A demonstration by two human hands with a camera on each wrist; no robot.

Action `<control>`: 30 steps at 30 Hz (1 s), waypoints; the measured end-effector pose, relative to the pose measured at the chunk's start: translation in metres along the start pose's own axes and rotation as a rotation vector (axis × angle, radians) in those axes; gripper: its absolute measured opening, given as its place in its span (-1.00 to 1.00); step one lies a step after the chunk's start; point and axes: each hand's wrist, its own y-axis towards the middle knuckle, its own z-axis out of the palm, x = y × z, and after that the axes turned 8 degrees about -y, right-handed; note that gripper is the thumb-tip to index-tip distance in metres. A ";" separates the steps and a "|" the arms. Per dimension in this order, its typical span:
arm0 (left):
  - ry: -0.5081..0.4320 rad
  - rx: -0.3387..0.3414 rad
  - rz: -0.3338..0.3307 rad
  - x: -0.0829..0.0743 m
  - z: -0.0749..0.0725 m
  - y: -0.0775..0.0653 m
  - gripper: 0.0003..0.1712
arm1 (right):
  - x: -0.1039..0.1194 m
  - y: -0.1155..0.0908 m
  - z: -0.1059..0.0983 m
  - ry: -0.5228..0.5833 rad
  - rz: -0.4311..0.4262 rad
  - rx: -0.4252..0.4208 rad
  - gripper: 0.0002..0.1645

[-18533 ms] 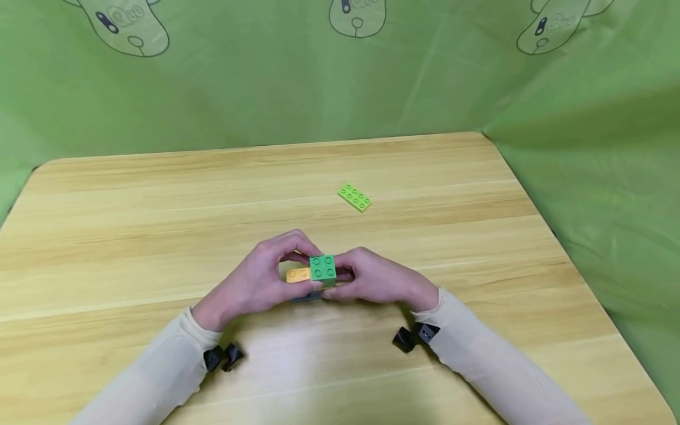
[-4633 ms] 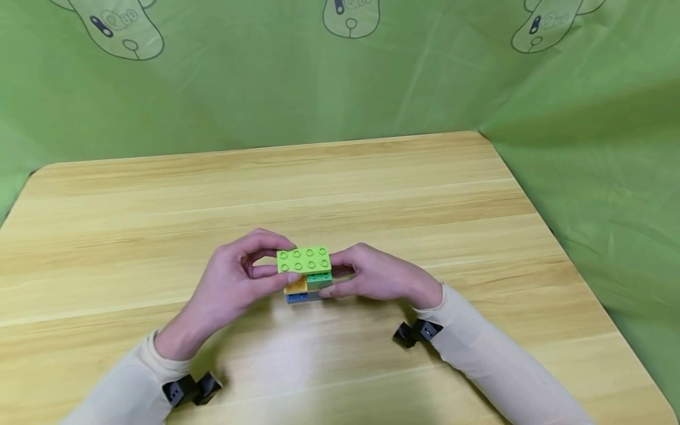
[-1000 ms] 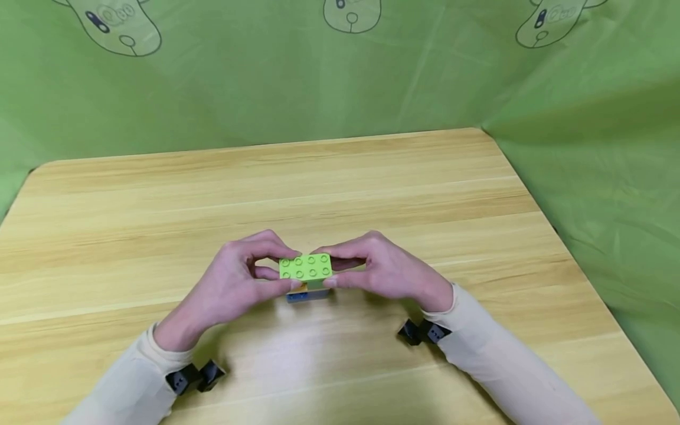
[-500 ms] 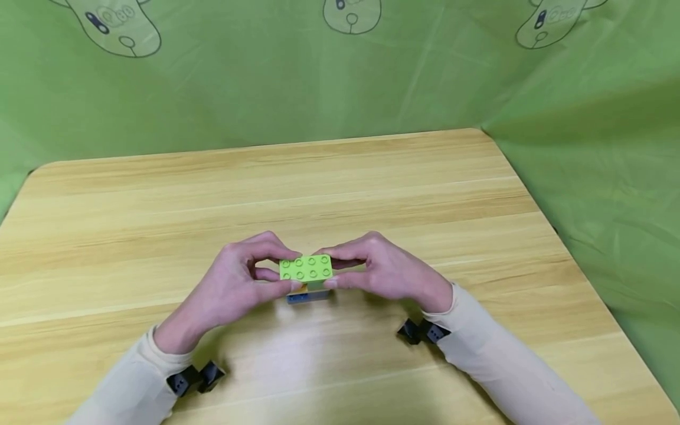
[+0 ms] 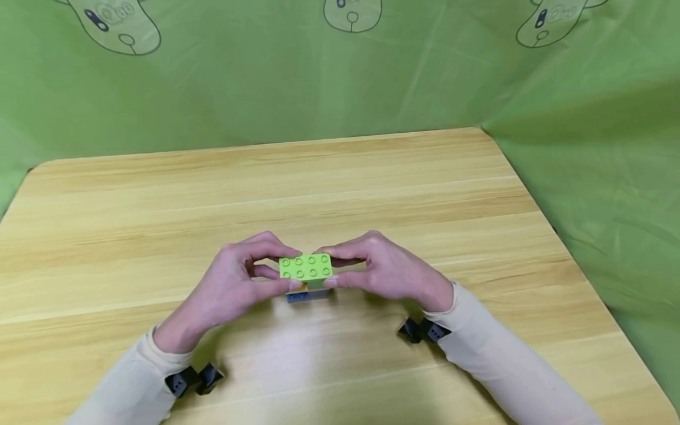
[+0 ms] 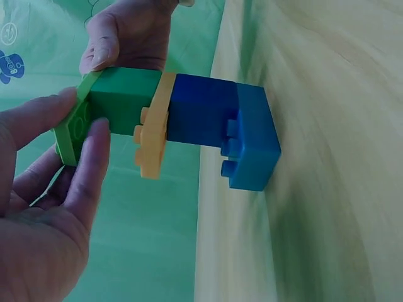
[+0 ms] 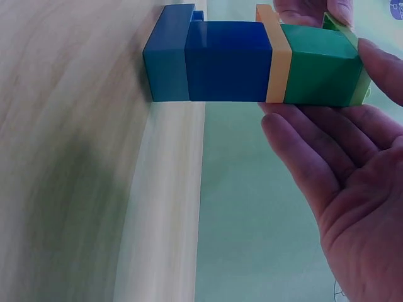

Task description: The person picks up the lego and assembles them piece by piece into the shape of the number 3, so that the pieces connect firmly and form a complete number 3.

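Observation:
A tower of toy building bricks stands upright on the table between my hands. On its top lies a lime-green plate (image 5: 305,267) with studs up, touching the green brick (image 7: 321,66). Below come an orange plate (image 6: 157,141), a dark blue brick (image 6: 200,110) and a lighter blue brick (image 6: 261,145) at the base. My left hand (image 5: 234,280) pinches the lime plate's left end, which overhangs the green brick. At the right end my right hand (image 5: 385,268) pinches the plate with thumb and fingers, close against the green brick.
The wooden table (image 5: 159,212) has rounded far corners. Green cloth (image 5: 265,77) with printed cartoon figures hangs behind it and along the right side. Black camera mounts (image 5: 193,381) sit on both wrists.
The lime plate, first lying farther back on the table, came over the tower in my left hand and now sits on top. My right hand shifted up to its right end; little moved this last second.

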 end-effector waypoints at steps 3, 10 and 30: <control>0.014 0.005 -0.012 0.003 -0.002 -0.002 -0.55 | 0.000 0.000 0.000 -0.004 0.012 0.003 -0.48; -0.108 0.004 0.052 0.020 -0.012 -0.010 -0.47 | 0.000 0.000 0.000 -0.008 0.023 0.015 -0.46; -0.137 -0.035 -0.013 0.044 -0.005 -0.014 -0.50 | 0.001 0.001 0.000 0.063 0.041 0.030 -0.47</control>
